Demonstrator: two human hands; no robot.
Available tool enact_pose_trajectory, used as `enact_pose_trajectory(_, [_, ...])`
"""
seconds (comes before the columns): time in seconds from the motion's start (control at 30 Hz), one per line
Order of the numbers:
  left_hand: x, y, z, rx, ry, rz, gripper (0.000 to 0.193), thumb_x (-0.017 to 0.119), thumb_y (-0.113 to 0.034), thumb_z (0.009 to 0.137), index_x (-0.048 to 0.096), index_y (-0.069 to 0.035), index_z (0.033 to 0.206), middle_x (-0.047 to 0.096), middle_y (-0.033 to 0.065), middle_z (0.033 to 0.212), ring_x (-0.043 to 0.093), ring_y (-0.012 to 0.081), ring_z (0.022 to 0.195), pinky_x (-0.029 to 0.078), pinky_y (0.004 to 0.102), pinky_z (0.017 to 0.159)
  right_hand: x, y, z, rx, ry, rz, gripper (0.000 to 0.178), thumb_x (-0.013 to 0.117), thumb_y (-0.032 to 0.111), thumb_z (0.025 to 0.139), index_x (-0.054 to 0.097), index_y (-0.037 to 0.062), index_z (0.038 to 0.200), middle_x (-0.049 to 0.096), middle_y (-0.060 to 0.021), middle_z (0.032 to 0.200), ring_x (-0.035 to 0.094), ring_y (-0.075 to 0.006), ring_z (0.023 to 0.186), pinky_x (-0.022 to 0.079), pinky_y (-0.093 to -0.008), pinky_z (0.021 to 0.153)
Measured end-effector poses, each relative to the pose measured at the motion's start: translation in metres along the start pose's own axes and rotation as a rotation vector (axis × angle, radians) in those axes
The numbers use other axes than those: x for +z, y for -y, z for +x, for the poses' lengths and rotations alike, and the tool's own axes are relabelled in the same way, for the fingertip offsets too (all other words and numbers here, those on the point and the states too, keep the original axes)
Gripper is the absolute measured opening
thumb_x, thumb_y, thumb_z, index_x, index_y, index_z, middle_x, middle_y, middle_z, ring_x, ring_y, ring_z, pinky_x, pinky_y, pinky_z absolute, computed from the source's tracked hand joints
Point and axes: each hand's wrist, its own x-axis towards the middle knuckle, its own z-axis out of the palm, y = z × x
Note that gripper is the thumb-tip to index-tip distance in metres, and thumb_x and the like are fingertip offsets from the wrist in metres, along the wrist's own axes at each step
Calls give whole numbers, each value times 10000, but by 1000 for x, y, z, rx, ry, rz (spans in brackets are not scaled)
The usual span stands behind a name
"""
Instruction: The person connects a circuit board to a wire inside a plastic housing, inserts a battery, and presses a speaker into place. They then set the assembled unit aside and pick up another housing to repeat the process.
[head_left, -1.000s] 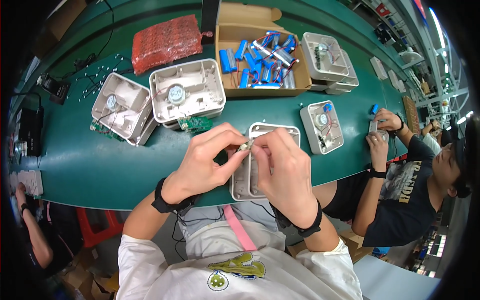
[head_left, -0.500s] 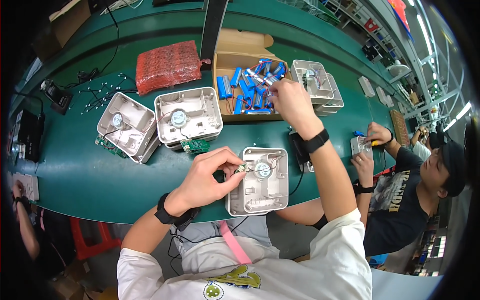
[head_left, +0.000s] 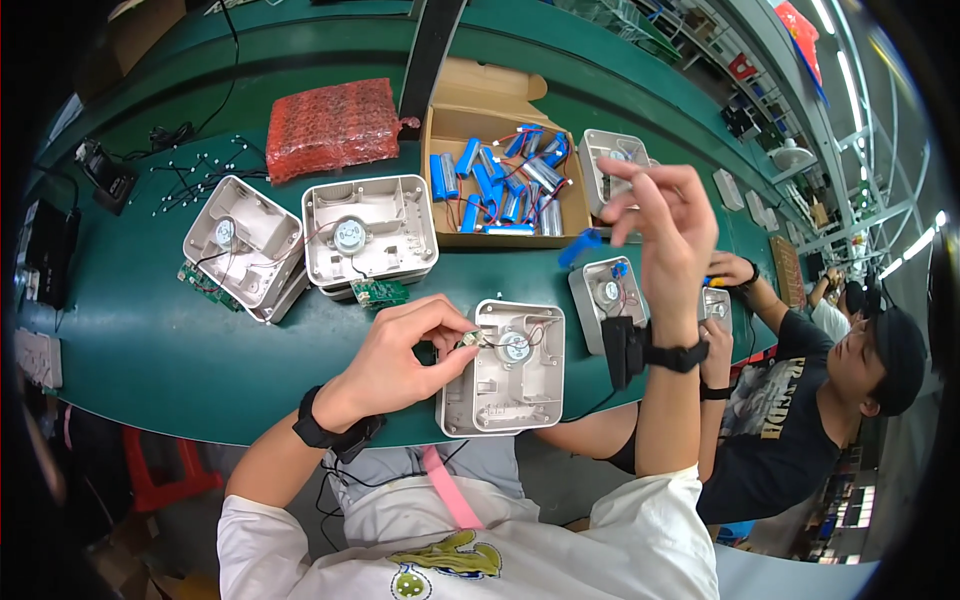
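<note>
My left hand point(head_left: 405, 345) pinches a small circuit board point(head_left: 472, 339) at the left edge of a light grey plastic housing point(head_left: 545, 400). Thin dark wires run from the board toward a round silver part point(head_left: 515, 348) inside that housing. Raised to the right of the cardboard box, my right hand point(head_left: 665, 215) has a blue cylindrical battery point(head_left: 580, 247) at its fingertips; motion blurs the battery slightly, and the exact grip is partly hidden. Many more blue batteries point(head_left: 488, 185) lie loose with red and black wires in the open cardboard box point(head_left: 440, 215).
Stacked grey housings point(head_left: 320, 265) stand at left, green circuit boards point(head_left: 380, 293) hanging from them. Behind lies a red bubble-wrapped package point(head_left: 330, 130). Another housing point(head_left: 585, 315) sits by my right forearm. At far right a co-worker's hand point(head_left: 733, 270) works at a smaller housing.
My right hand has left the battery box and moved right and toward me, bringing out a blue battery. My left hand keeps its pinch on the circuit board. The view has shifted slightly.
</note>
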Motion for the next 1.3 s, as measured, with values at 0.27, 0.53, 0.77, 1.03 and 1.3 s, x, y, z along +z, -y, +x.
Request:
enact_pose_trajectory(0.27, [1,4,0,-32,-16,-28,182,800,59,884,701,56,1036,665,80,939,647,124,781,569,257,670,-15,32,-71,110,82,137,129,528,83,1113,519,-41,1149,721,-295,996,712,-231,637,542,-281,499])
enact_pose_trajectory(0.53, [2,3,1,-62,-43,-47,186,792,79,881,703,61,1043,660,81,936,642,119,781,576,246,669,-30,32,-88,73,124,303,151,531,101,1120,511,-43,1162,718,-298,969,711,-238,607,532,-281,469])
enact_pose_trajectory(0.77, [2,5,0,-44,-38,-34,192,795,80,878,704,64,1046,662,80,942,641,114,778,574,246,667,-21,26,-84,136,86,188,121,564,32,1089,525,-56,1164,742,-298,980,752,-247,685,595,-302,537])
enact_pose_trajectory(1.03, [2,5,-1,-42,-60,-45,190,796,75,881,707,64,1048,663,82,938,648,114,783,570,249,660,14,25,-92,187,195,-165,85,686,-32,1007,631,-84,1047,755,-213,925,727,-201,623,555,-267,502])
enact_pose_trajectory(1.3, [5,3,0,-7,-85,-61,175,788,61,890,709,56,1046,656,78,918,656,117,749,559,253,642,62,19,-113,78,307,-404,67,795,-25,919,733,-37,941,759,-87,866,672,-95,574,474,-240,475])
